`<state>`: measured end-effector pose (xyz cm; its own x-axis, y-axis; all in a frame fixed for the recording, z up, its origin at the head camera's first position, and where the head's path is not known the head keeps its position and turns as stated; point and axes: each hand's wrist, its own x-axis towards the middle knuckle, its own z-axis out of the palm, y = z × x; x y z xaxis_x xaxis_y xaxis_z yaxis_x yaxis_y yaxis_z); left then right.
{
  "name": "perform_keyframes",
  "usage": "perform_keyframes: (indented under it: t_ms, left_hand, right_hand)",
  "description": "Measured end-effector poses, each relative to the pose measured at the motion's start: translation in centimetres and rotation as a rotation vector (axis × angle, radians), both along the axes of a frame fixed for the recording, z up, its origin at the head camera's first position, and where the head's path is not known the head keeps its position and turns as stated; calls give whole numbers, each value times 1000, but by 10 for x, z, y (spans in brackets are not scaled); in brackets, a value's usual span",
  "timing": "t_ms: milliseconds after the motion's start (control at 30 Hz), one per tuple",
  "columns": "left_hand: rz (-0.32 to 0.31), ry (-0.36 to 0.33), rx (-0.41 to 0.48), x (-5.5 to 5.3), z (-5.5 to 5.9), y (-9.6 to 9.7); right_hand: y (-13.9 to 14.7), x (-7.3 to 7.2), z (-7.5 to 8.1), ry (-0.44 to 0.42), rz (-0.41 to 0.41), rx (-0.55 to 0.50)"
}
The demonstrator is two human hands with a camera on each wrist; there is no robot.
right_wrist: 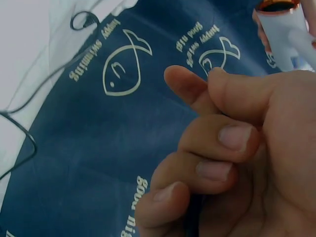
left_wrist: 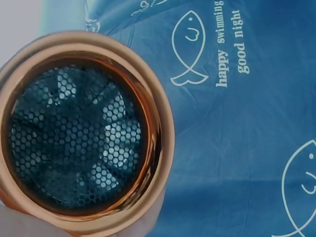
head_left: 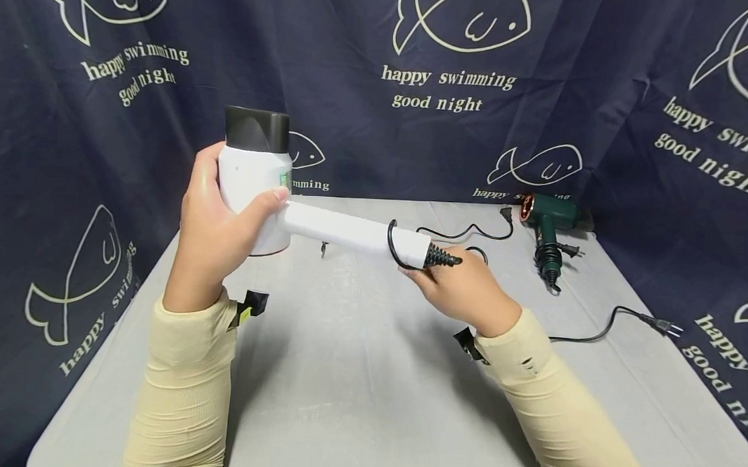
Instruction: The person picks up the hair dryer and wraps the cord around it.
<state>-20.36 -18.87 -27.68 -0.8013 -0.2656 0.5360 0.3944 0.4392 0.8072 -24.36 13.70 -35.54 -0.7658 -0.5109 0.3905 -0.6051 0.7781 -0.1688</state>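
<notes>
Your left hand (head_left: 214, 216) grips the white dryer (head_left: 254, 176); your right hand (head_left: 468, 290) holds its cord (head_left: 390, 242). Lay each turn snugly around the dryer's handle (head_left: 343, 232).

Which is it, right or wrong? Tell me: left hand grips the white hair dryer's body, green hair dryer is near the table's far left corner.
Wrong corner: the green hair dryer is near the far right corner of the table, as the head view shows. Otherwise right: the left hand grips the body of the white hair dryer.
</notes>
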Motion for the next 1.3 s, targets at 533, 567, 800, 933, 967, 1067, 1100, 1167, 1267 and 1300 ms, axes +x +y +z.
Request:
perform_keyframes:
  t_ms: [533, 567, 800, 933, 967, 1067, 1100, 1167, 1267, 1300]
  left_hand:
    - [99, 109, 47, -7, -4, -1]
    - [108, 112, 47, -8, -4, -1]
    - [149, 172, 68, -12, -6, -1]
    - [171, 201, 80, -13, -5, 2]
    - [173, 208, 82, -13, -5, 2]
    - [185, 222, 82, -14, -5, 4]
    - [190, 223, 80, -14, -5, 4]
    - [201, 222, 73, -15, -6, 5]
    - [224, 209, 52, -17, -8, 5]
    - [229, 207, 43, -18, -9, 5]
  right_hand:
    - [-19, 28, 5, -97, 109, 84]
    - [-20, 32, 7, -90, 111, 93]
    - [-23, 57, 20, -47, 129, 130]
    - [-23, 69, 25, 34, 169, 113]
    - [-23, 71, 26, 56, 182, 106]
    - [-23, 76, 29, 118, 218, 82]
    - [-23, 77, 30, 138, 231, 75]
    - [-23, 80, 32, 173, 254, 61]
    - [-22, 82, 35, 222, 284, 38]
    - [-22, 83, 36, 237, 292, 30]
